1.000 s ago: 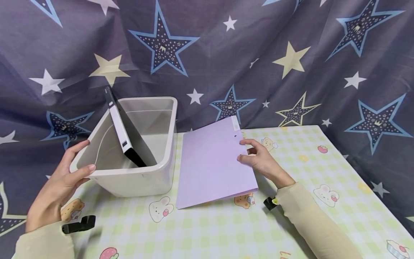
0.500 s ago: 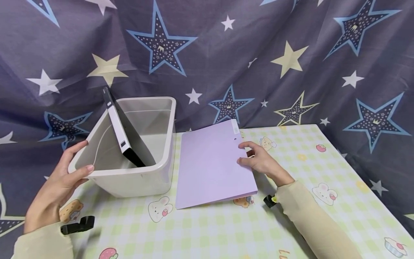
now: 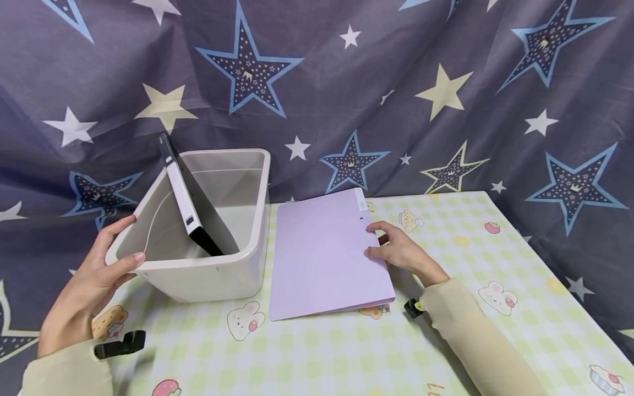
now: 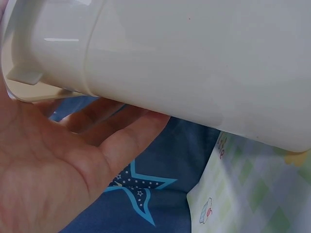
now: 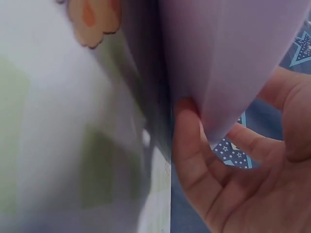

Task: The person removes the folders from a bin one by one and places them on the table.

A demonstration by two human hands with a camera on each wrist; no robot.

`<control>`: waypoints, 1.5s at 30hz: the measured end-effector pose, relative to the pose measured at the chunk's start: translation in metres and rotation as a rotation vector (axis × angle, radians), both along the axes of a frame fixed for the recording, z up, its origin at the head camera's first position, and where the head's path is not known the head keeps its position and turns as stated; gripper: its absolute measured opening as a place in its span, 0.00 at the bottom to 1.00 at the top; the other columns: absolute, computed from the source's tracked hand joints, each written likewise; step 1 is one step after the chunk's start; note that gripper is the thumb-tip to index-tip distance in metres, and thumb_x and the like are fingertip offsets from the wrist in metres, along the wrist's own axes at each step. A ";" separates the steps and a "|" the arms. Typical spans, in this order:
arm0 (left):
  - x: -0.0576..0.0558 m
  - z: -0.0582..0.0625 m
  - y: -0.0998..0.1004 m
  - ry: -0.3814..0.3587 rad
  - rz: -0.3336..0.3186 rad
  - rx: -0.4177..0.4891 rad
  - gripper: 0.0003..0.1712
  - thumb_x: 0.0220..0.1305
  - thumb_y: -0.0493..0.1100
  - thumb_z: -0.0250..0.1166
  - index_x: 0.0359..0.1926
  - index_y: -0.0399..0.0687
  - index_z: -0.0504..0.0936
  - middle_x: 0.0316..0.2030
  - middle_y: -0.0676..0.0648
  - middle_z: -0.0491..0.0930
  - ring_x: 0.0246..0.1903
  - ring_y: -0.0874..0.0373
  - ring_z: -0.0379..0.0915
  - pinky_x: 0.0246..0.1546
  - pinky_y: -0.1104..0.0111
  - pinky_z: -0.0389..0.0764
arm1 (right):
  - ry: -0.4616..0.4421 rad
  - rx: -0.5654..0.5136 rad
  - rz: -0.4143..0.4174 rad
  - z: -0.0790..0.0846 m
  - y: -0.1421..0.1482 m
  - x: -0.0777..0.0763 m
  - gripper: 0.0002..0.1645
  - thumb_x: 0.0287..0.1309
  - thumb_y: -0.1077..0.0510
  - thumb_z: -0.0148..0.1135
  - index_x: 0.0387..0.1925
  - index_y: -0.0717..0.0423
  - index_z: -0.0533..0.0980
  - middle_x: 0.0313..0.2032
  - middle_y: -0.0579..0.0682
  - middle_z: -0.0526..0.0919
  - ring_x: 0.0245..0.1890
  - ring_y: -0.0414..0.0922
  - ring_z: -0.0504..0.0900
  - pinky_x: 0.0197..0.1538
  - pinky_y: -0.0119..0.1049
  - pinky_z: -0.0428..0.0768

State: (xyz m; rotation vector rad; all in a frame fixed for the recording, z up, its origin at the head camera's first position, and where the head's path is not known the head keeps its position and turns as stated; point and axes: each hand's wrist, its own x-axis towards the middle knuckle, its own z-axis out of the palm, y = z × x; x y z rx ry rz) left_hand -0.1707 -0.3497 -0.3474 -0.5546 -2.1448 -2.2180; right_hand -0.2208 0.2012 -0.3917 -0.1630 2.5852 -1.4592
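A light purple file folder lies at the middle of the table, its right side tilted up a little. My right hand grips that right edge, thumb on the top cover; in the right wrist view, fingers curl under the spine. At the left, my left hand holds the near left corner of a whitish plastic bin, thumb over the rim. In the left wrist view several fingers lie behind the bin's wall. Leaning diagonally inside the bin is a black binder with a white spine label.
A green checked tablecloth with cartoon prints covers the table. Behind it hangs a dark curtain patterned with stars. The bin stands close to the folder's left edge. Black wrist cameras sit at both cuffs.
The raised right side of the purple folder has sunk slightly toward the table, with my right hand still gripping it. My left hand, the bin and the black binder stay as they were.
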 end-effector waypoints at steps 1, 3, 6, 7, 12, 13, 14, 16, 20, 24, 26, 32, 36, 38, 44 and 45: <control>0.000 0.000 0.000 0.000 0.000 0.002 0.41 0.64 0.23 0.50 0.73 0.56 0.50 0.57 0.49 0.60 0.45 0.63 0.74 0.37 0.71 0.79 | 0.002 0.009 -0.001 -0.001 0.000 -0.001 0.33 0.51 0.61 0.68 0.60 0.58 0.67 0.39 0.64 0.74 0.29 0.49 0.77 0.31 0.39 0.78; 0.000 0.000 0.000 0.001 -0.002 0.007 0.41 0.64 0.23 0.50 0.73 0.56 0.51 0.57 0.49 0.60 0.45 0.63 0.74 0.37 0.71 0.79 | 0.005 0.012 0.001 -0.004 0.001 -0.002 0.34 0.51 0.61 0.68 0.60 0.58 0.67 0.39 0.64 0.75 0.29 0.50 0.78 0.31 0.39 0.79; 0.000 0.000 0.000 0.003 -0.004 0.012 0.41 0.64 0.23 0.50 0.72 0.55 0.51 0.56 0.49 0.60 0.45 0.63 0.74 0.37 0.71 0.79 | 0.002 0.009 0.000 -0.006 0.001 -0.003 0.34 0.51 0.61 0.68 0.60 0.57 0.67 0.39 0.64 0.75 0.30 0.51 0.78 0.32 0.40 0.79; 0.000 0.000 0.000 0.004 -0.003 0.011 0.41 0.64 0.23 0.50 0.72 0.55 0.51 0.56 0.49 0.60 0.45 0.63 0.74 0.37 0.71 0.79 | 0.000 0.010 -0.004 -0.006 0.001 -0.003 0.34 0.51 0.61 0.68 0.60 0.57 0.67 0.39 0.64 0.75 0.30 0.51 0.79 0.32 0.40 0.79; 0.000 0.000 0.001 0.002 0.002 -0.001 0.41 0.64 0.23 0.50 0.73 0.56 0.50 0.57 0.50 0.59 0.46 0.63 0.73 0.37 0.71 0.79 | -0.006 0.029 -0.006 -0.007 0.001 -0.002 0.34 0.52 0.61 0.68 0.60 0.56 0.67 0.40 0.64 0.75 0.30 0.51 0.79 0.32 0.39 0.79; 0.000 0.000 0.001 0.001 0.003 -0.004 0.41 0.64 0.23 0.50 0.72 0.56 0.50 0.57 0.50 0.59 0.46 0.63 0.73 0.37 0.71 0.79 | -0.007 0.032 -0.005 -0.007 0.001 -0.002 0.34 0.52 0.61 0.68 0.60 0.56 0.67 0.39 0.64 0.75 0.30 0.51 0.79 0.32 0.39 0.79; 0.000 0.000 0.001 0.002 0.003 -0.005 0.41 0.64 0.23 0.50 0.73 0.56 0.50 0.57 0.50 0.59 0.46 0.63 0.73 0.37 0.71 0.79 | -0.008 0.035 -0.005 -0.007 0.001 -0.002 0.34 0.51 0.61 0.68 0.60 0.56 0.67 0.39 0.64 0.75 0.30 0.51 0.79 0.33 0.39 0.79; 0.000 -0.001 0.001 0.004 0.002 -0.006 0.41 0.64 0.23 0.50 0.73 0.56 0.50 0.57 0.49 0.59 0.46 0.63 0.73 0.37 0.71 0.79 | -0.006 0.041 0.000 -0.007 0.001 -0.002 0.34 0.51 0.60 0.68 0.60 0.56 0.67 0.39 0.64 0.75 0.30 0.51 0.79 0.33 0.39 0.79; 0.001 -0.001 0.000 0.009 -0.001 0.002 0.42 0.64 0.23 0.50 0.73 0.55 0.50 0.57 0.49 0.59 0.46 0.63 0.73 0.37 0.71 0.79 | -0.003 0.063 0.004 -0.007 0.001 -0.003 0.35 0.51 0.60 0.68 0.61 0.56 0.66 0.39 0.63 0.75 0.31 0.51 0.79 0.32 0.38 0.78; 0.001 -0.001 0.000 0.008 -0.002 0.006 0.42 0.64 0.23 0.50 0.73 0.55 0.50 0.57 0.49 0.60 0.46 0.63 0.74 0.37 0.71 0.80 | -0.005 0.102 0.008 -0.006 0.001 -0.002 0.36 0.50 0.60 0.69 0.61 0.55 0.67 0.39 0.62 0.76 0.32 0.51 0.78 0.33 0.38 0.77; 0.001 0.000 0.000 0.008 -0.004 0.007 0.42 0.64 0.23 0.50 0.73 0.55 0.50 0.57 0.49 0.60 0.46 0.63 0.74 0.37 0.71 0.79 | -0.010 0.120 0.006 -0.005 0.000 -0.001 0.36 0.50 0.59 0.69 0.61 0.54 0.67 0.39 0.62 0.76 0.32 0.51 0.77 0.34 0.38 0.77; 0.000 0.000 0.001 0.004 -0.006 0.015 0.42 0.63 0.23 0.50 0.73 0.55 0.50 0.57 0.49 0.60 0.46 0.63 0.74 0.38 0.71 0.79 | -0.008 0.138 0.014 -0.005 0.000 0.000 0.36 0.49 0.59 0.70 0.61 0.55 0.67 0.38 0.61 0.76 0.32 0.50 0.76 0.34 0.38 0.76; 0.001 0.001 0.001 -0.001 0.001 0.001 0.42 0.64 0.23 0.50 0.73 0.56 0.50 0.57 0.49 0.60 0.46 0.63 0.73 0.37 0.71 0.79 | -0.008 0.141 0.025 -0.006 0.001 -0.001 0.36 0.50 0.60 0.70 0.61 0.56 0.67 0.37 0.60 0.77 0.32 0.50 0.76 0.34 0.38 0.76; 0.001 0.001 0.001 -0.003 0.003 -0.007 0.42 0.64 0.23 0.50 0.73 0.56 0.50 0.57 0.50 0.60 0.46 0.63 0.73 0.38 0.72 0.79 | -0.011 0.149 0.025 -0.006 0.000 0.000 0.36 0.50 0.59 0.70 0.61 0.55 0.67 0.37 0.59 0.77 0.32 0.49 0.76 0.34 0.37 0.76; 0.001 0.001 0.001 -0.001 0.003 -0.010 0.42 0.64 0.24 0.50 0.73 0.56 0.50 0.57 0.49 0.59 0.46 0.63 0.73 0.37 0.71 0.79 | -0.008 0.173 0.025 -0.007 -0.001 0.000 0.35 0.50 0.59 0.69 0.60 0.54 0.67 0.37 0.58 0.77 0.33 0.49 0.76 0.35 0.37 0.75; 0.001 0.001 0.001 0.000 0.002 -0.007 0.42 0.64 0.24 0.50 0.73 0.56 0.50 0.57 0.49 0.60 0.46 0.63 0.73 0.37 0.71 0.79 | -0.006 0.176 0.028 -0.007 -0.001 0.000 0.35 0.50 0.59 0.69 0.60 0.54 0.67 0.36 0.58 0.77 0.33 0.49 0.76 0.35 0.37 0.75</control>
